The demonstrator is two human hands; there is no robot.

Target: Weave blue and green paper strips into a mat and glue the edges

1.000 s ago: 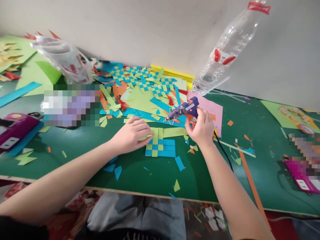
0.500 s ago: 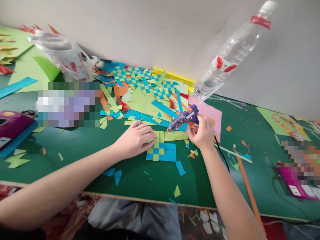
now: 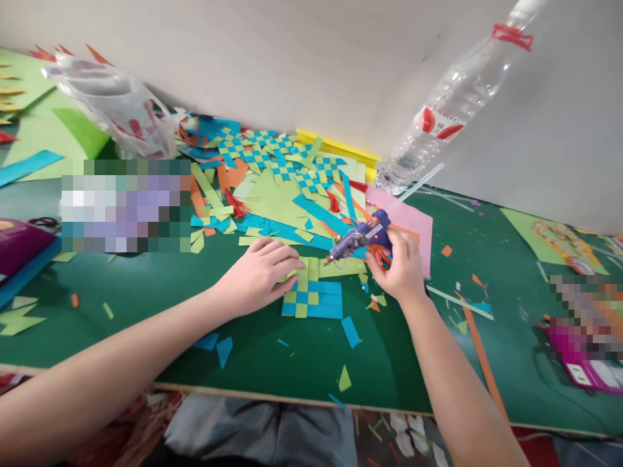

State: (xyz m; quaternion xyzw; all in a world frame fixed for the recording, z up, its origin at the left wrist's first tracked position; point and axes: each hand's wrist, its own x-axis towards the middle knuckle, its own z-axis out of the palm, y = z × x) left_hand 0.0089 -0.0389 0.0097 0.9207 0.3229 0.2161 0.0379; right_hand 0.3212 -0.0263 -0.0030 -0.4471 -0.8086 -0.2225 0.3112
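Note:
My left hand (image 3: 260, 274) lies flat with fingers stretched out, pressing the left side of a small woven mat of blue and green paper strips (image 3: 314, 296) on the green table (image 3: 292, 350). My right hand (image 3: 402, 266) is closed round the handle of a blue glue gun (image 3: 360, 237). Its nozzle points down and left, close above the mat's upper edge. A clear glue stick pokes out of the gun's back, and a black cord runs down from the hand.
A heap of woven mats and paper scraps (image 3: 277, 175) lies behind the hands. A clear plastic bottle (image 3: 452, 104) leans on the wall at right, a plastic bag (image 3: 114, 110) at left. A pink sheet (image 3: 411, 220) and orange strip (image 3: 479, 350) lie right.
The right hand has lowered the glue gun and tilted its nozzle down toward the mat. The left hand has stayed pressed on the mat.

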